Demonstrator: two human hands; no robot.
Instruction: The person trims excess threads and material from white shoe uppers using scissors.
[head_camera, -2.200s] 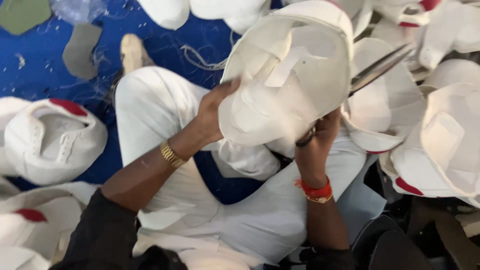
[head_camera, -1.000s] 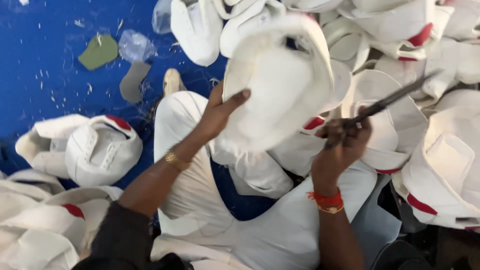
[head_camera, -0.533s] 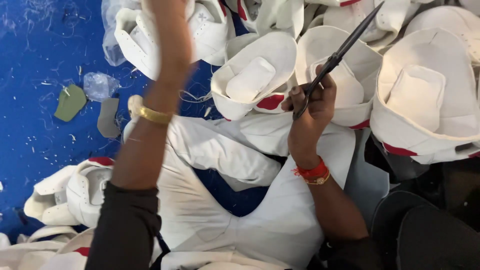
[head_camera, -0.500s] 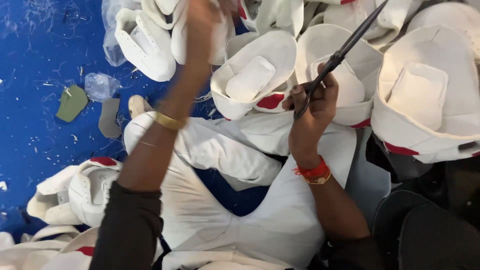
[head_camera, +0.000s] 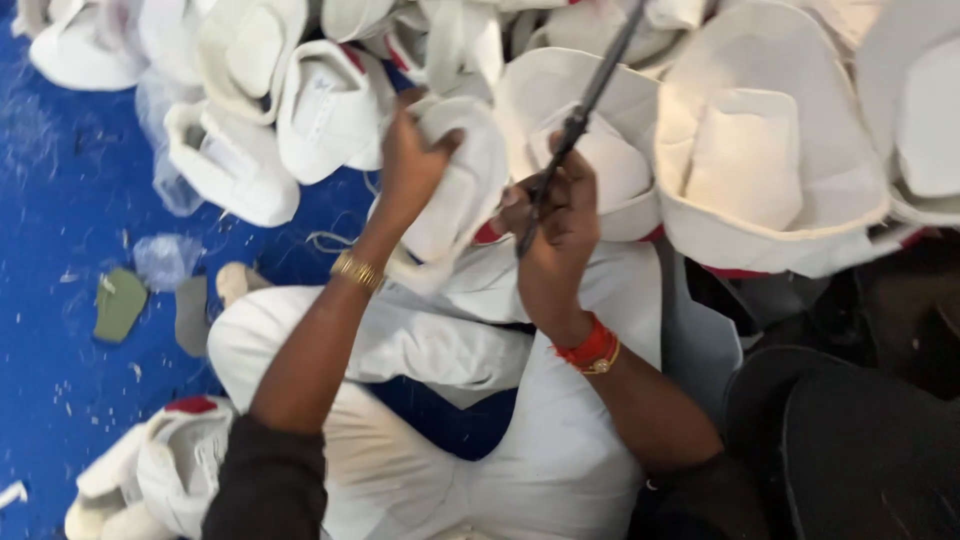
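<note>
The left hand, which half a second ago was stretched up toward the pile at the top of the frame with nothing clearly in it, has come back down to the middle of the frame and is now clenched around 1 white padded piece, fingers wrapped over its upper edge and the piece tilted toward the person's lap. That piece sits just left of centre, touching the right hand's knuckles, so a fresh piece appears to have been pulled from the heap and brought to the cutting tool. The right hand stays closed on the dark scissors, whose blades point up and right across another white shell piece in the upper middle; whether the blades are parted cannot be told. More white pieces crowd the top and right of the frame, 1 with a red patch lies at lower left, and scraps dot the blue floor at left.
</note>
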